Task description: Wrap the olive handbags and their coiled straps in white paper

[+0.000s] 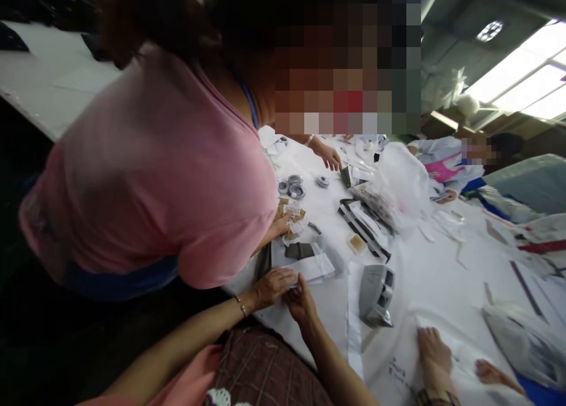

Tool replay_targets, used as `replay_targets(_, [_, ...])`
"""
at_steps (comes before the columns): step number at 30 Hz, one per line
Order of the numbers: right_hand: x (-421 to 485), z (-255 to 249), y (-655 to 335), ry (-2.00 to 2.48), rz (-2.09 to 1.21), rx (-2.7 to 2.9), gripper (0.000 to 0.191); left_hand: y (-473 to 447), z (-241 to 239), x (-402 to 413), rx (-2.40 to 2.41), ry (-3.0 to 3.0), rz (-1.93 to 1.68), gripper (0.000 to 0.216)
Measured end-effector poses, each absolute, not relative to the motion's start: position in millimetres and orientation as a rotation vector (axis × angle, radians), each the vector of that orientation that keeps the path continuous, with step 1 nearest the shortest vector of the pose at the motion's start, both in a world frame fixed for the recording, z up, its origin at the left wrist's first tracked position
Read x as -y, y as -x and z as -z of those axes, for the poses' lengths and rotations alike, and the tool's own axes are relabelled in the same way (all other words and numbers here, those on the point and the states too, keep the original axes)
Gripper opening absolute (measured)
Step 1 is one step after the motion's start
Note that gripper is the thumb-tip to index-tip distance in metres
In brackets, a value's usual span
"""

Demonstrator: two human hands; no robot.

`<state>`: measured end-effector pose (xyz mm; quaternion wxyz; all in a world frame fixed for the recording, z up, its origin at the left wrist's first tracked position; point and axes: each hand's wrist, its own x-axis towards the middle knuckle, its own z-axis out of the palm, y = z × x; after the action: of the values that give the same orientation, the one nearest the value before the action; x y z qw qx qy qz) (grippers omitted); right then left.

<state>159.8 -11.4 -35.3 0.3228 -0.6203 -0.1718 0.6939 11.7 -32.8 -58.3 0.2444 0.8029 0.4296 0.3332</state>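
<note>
My left hand (275,286) is at the near table edge, its fingers closed over the left end of a folded white paper strip (316,269). Thumb raised, my right hand (302,300) grips the same end from the near side; its fingertips are partly hidden. Beneath the strip lies a clear plastic bag (332,250). Just beyond the strip is a dark olive folded piece (299,251), perhaps fabric or a strap. Small brown and white packets (296,217) lie farther back, under a co-worker's hand (282,225).
A co-worker in a pink shirt (177,176) leans in close on my left, the other hand (328,157) reaching across the table. A grey tape dispenser (375,294) stands to the right. Grey tape rolls (296,191) and a plastic bag (404,188) lie farther back. Another person's hand (435,350) rests lower right.
</note>
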Motion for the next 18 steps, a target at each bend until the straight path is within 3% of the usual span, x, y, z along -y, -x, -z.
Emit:
replay_targets(5, [10,34,-160,1.467,-1.852,0.040,0.029,-23,35,20,-1.412,-1.973,-0.967,0.017])
replay_targets(8, [9,36,-162,1.477,-1.869,0.018,0.025,-28,19,21,-1.559,-2.182,-0.811,0.011])
replay_targets(13, [5,40,-168,1.500,-1.908,-0.002,0.024,-46,16,42,-1.744,-2.585,-0.476,0.017])
replay_targets(18, [-1,42,-171,1.483,-1.968,0.070,0.019,-58,38,79,-1.970,-2.862,-0.286,0.040])
